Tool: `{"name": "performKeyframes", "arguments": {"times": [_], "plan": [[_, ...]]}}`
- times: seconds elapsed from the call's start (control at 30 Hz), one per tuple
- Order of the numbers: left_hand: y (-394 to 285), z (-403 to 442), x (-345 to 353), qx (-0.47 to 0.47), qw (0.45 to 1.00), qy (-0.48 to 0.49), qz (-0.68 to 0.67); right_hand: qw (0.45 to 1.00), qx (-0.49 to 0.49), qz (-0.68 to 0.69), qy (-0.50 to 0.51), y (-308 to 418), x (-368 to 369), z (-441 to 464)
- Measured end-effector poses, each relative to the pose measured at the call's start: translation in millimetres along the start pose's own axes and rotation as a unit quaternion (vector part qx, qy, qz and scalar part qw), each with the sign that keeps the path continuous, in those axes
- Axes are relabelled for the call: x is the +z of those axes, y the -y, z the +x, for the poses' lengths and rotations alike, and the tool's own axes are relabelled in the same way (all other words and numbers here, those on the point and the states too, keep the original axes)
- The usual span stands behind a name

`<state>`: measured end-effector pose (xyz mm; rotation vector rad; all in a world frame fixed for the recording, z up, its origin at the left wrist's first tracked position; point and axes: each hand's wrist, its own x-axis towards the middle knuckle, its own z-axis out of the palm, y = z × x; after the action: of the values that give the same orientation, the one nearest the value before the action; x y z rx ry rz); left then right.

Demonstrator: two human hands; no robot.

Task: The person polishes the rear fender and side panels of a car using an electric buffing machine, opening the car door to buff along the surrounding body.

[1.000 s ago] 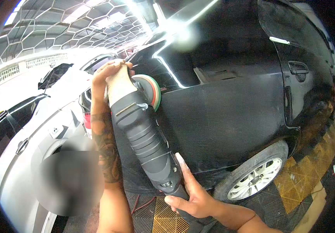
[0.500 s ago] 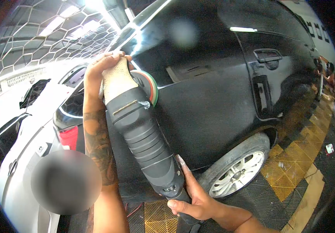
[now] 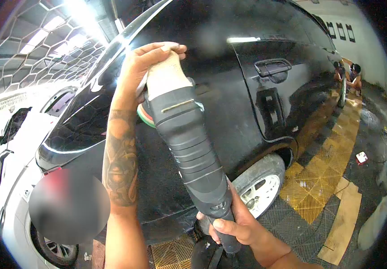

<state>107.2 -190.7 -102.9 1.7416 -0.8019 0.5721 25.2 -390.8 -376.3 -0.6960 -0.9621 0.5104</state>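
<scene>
Both my hands hold a black car polisher (image 3: 191, 148) with a ribbed body, slanting across the view. My left hand (image 3: 146, 65) is wrapped over its pale, cream-covered head. Farther down, my right hand (image 3: 238, 226) closes round the rear handle, thumb on top. Behind the head, the edge of a round polishing pad (image 3: 146, 116) with a green rim shows on the left. The pad faces the black car's side panel (image 3: 220, 121); the head hides whether it touches. Pale smears mark the paint.
A rear wheel (image 3: 263, 193) and a door handle (image 3: 273, 69) are on the black car. White cars stand at left. Yellow and black floor tiles (image 3: 305, 193) and a cardboard strip (image 3: 343, 219) lie at right. Another person (image 3: 354, 80) crouches farther back.
The polisher has moved right along the car's side with both hands still on it. Its pad now shows left of the head instead of right. My view has shifted to the right.
</scene>
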Motion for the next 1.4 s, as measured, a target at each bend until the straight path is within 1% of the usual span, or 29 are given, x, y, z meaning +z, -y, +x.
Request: {"name": "performKeyframes", "arguments": {"times": [0.07, 0.13, 0.17, 0.23, 0.27, 0.3, 0.4, 0.47, 0.57, 0.7, 0.77, 0.83, 0.93, 1.0, 1.07, 1.1, 1.13, 1.17, 1.23, 1.27, 1.3, 1.33, 1.37, 1.4], "plan": [[-5, -2, -4, 0.007, 1.000, 0.001, 0.011, 1.000, 0.003, 0.003, 0.006, -4, 5, 2], [-10, -8, -20, -0.046, 0.999, 0.018, -0.011, 1.000, 0.012, 0.010, 0.018, -10, 13, 5], [-13, -13, -27, -0.047, 0.999, 0.007, -0.003, 1.000, 0.010, 0.003, 0.019, -14, 17, 8], [-21, -26, -42, -0.030, 0.999, -0.020, 0.020, 0.999, 0.015, -0.001, 0.038, -22, 30, 15], [-27, -33, -47, -0.032, 0.998, -0.040, 0.021, 1.000, 0.020, -0.005, 0.022, -25, 39, 18], [-31, -39, -59, -0.026, 0.999, -0.034, 0.021, 1.000, 0.026, -0.009, 0.007, -30, 46, 21], [-44, -62, -89, -0.039, 0.995, -0.079, 0.046, 0.999, 0.029, -0.006, 0.043, -50, 59, 31], [-55, -80, -110, -0.028, 0.996, -0.071, 0.041, 0.998, 0.032, -0.001, 0.054, -62, 72, 37], [-67, -106, -140, -0.009, 0.995, -0.093, 0.017, 0.995, 0.054, -0.009, 0.078, -80, 91, 47], [-84, -138, -179, -0.004, 0.993, -0.113, 0.036, 0.992, 0.035, -0.039, 0.118, -103, 116, 62], [-95, -157, -190, -0.015, 0.990, -0.130, 0.052, 0.989, 0.031, -0.048, 0.133, -113, 126, 68], [-105, -173, -197, -0.007, 0.989, -0.143, 0.025, 0.986, 0.023, -0.070, 0.151, -123, 136, 75], [-116, -196, -215, -0.003, 0.985, -0.165, 0.050, 0.982, 0.010, -0.101, 0.157, -136, 148, 83], [-124, -210, -229, -0.006, 0.979, -0.188, 0.072, 0.985, 0.008, -0.077, 0.155, -141, 159, 87], [-128, -225, -245, -0.006, 0.979, -0.198, 0.049, 0.983, 0.011, -0.070, 0.168, -145, 167, 92], [-131, -232, -250, -0.006, 0.977, -0.209, 0.042, 0.978, -0.019, -0.094, 0.185, -148, 170, 96], [-132, -241, -255, 0.007, 0.966, -0.247, 0.073, 0.972, -0.050, -0.116, 0.199, -152, 173, 100], [-136, -249, -263, 0.002, 0.966, -0.249, 0.074, 0.972, -0.048, -0.117, 0.200, -153, 177, 104], [-141, -265, -275, 0.004, 0.961, -0.267, 0.072, 0.958, -0.069, -0.173, 0.219, -156, 181, 109], [-143, -270, -278, 0.009, 0.960, -0.259, 0.108, 0.967, -0.038, -0.120, 0.223, -160, 184, 110], [-146, -276, -278, 0.011, 0.965, -0.251, 0.075, 0.967, -0.039, -0.123, 0.218, -160, 186, 110], [-146, -283, -284, 0.050, 0.963, -0.230, 0.134, 0.964, -0.022, -0.128, 0.233, -159, 184, 110], [-139, -288, -295, 0.105, 0.938, -0.216, 0.250, 0.961, -0.007, -0.138, 0.239, -158, 183, 111], [-132, -291, -306, 0.162, 0.893, -0.213, 0.361, 0.962, -0.047, -0.121, 0.239, -162, 183, 110]]}}
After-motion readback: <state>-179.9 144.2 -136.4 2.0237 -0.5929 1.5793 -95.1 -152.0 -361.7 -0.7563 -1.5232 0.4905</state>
